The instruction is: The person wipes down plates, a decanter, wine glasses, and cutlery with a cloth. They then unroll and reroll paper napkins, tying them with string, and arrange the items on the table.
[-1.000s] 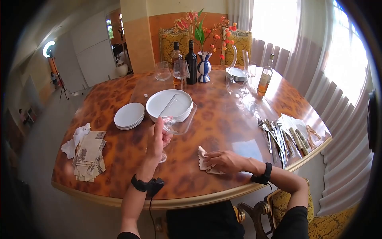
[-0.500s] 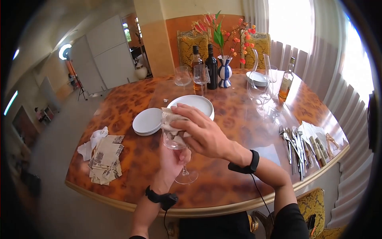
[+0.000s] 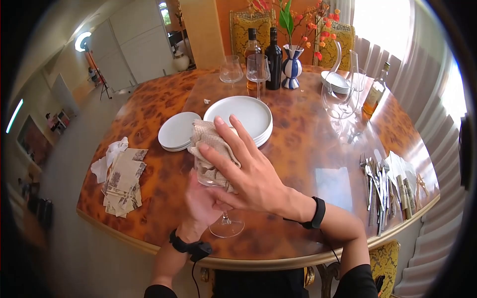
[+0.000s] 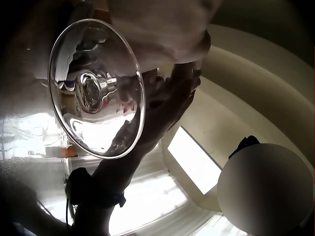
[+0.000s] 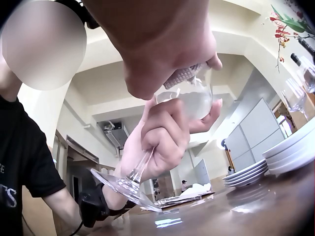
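My left hand [image 3: 201, 204] grips a clear wine glass [image 5: 129, 186] around its stem and the base of the bowl. The glass is held tilted over the front of the table, its round foot pointing down toward me. A beige textured cloth [image 3: 204, 133] covers much of the bowl. My right hand [image 3: 256, 179] holds this cloth against the glass from above, fingers spread over it. In the left wrist view the foot of the glass fills the near left, with the right forearm behind it. Part of the bowl is hidden by cloth and fingers.
White plates [image 3: 238, 111] and smaller plates [image 3: 176, 129] are stacked just beyond my hands. Patterned napkins [image 3: 124, 179] lie left, cutlery [image 3: 380, 188] right. Two more glasses [image 3: 257, 69], bottles [image 3: 273, 62], a vase [image 3: 292, 69] and a glass decanter [image 3: 340, 102] stand farther back.
The right hand has picked the cloth up off the table and brought it left onto the glass bowl. The left hand has turned the glass, and the right fingers have shifted over the cloth.
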### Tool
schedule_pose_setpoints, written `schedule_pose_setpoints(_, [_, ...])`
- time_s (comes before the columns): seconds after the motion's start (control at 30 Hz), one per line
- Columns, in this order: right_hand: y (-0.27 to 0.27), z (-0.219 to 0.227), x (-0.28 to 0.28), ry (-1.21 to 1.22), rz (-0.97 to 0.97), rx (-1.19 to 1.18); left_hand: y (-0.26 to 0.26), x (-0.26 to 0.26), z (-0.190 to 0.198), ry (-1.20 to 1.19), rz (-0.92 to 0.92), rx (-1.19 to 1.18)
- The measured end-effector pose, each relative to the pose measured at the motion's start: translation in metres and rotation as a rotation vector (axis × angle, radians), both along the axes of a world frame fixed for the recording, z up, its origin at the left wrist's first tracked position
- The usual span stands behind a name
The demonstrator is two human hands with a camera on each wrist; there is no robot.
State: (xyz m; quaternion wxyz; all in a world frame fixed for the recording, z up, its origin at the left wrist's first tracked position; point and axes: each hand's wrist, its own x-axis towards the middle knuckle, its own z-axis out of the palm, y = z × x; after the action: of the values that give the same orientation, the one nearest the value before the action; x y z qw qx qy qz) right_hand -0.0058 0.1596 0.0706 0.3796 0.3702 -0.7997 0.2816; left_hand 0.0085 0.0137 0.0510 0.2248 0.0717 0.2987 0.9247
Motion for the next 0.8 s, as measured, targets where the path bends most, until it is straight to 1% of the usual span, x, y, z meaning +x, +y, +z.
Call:
schedule_pose_setpoints(0.03, [0.002, 0.002, 0.002, -0.029, 0.006, -0.009, 0.013, 0.005, 0.014, -0.193, 0.225, -0.112])
schedule_pose_setpoints(0.1, [0.003, 0.005, 0.007, 0.126, -0.019, 0.246, 0.008, 0.004, -0.005, -0.222, 0.206, -0.122])
schedule_pose_setpoints(0.13, [0.001, 0.006, 0.012, 0.173, 0.001, 0.264, 0.014, 0.007, -0.015, -0.22, 0.184, -0.118])
schedule_pose_setpoints(0.17, [0.001, 0.004, 0.013, 0.154, 0.01, 0.241, 0.006, 0.006, -0.023, -0.217, 0.163, -0.116])
schedule_pose_setpoints(0.23, [0.004, -0.001, 0.009, 0.358, 0.181, 0.352, -0.016, 0.006, -0.037, -0.209, 0.119, -0.115])
schedule_pose_setpoints(0.27, [0.003, -0.004, 0.009, 0.423, 0.18, 0.299, -0.02, 0.002, -0.042, -0.199, 0.094, -0.112])
schedule_pose_setpoints(0.3, [0.002, -0.008, 0.006, 0.416, 0.178, 0.276, -0.022, -0.002, -0.046, -0.186, 0.067, -0.109])
schedule_pose_setpoints(0.33, [0.002, -0.009, 0.003, 0.407, 0.212, 0.139, -0.029, 0.01, -0.053, -0.17, 0.036, -0.105])
schedule_pose_setpoints(0.37, [0.004, -0.01, 0.0, 0.4, 0.244, 0.005, -0.032, 0.01, -0.058, -0.152, 0.003, -0.098])
schedule_pose_setpoints(0.4, [0.008, -0.009, -0.003, 0.311, 0.286, -0.023, -0.035, 0.004, -0.062, -0.131, -0.032, -0.088])
schedule_pose_setpoints(0.43, [0.006, -0.01, -0.003, 0.315, 0.277, -0.034, -0.036, -0.005, -0.063, -0.109, -0.069, -0.076])
schedule_pose_setpoints(0.5, [-0.002, -0.014, -0.006, 0.082, 0.301, -0.264, -0.036, -0.023, -0.064, -0.065, -0.148, -0.04])
schedule_pose_setpoints(0.6, [-0.002, -0.016, -0.005, 0.012, 0.25, -0.277, -0.038, -0.034, -0.076, -0.01, -0.261, 0.027])
schedule_pose_setpoints(0.63, [-0.002, -0.016, -0.004, -0.026, 0.229, -0.302, -0.035, -0.036, -0.071, -0.014, -0.265, 0.023])
schedule_pose_setpoints(0.7, [-0.003, -0.018, -0.004, 0.014, 0.177, -0.324, -0.029, -0.038, -0.058, 0.258, -0.455, 0.062])
schedule_pose_setpoints(0.73, [-0.003, -0.021, -0.005, -0.01, 0.165, -0.302, -0.007, -0.011, -0.023, 0.014, 0.098, -0.41])
schedule_pose_setpoints(0.77, [-0.004, -0.024, -0.006, -0.034, 0.154, -0.285, 0.0, -0.011, -0.026, 0.015, 0.087, -0.425])
schedule_pose_setpoints(0.8, [-0.006, -0.028, -0.007, -0.001, 0.157, -0.286, 0.005, -0.014, -0.028, 0.034, 0.237, -0.335])
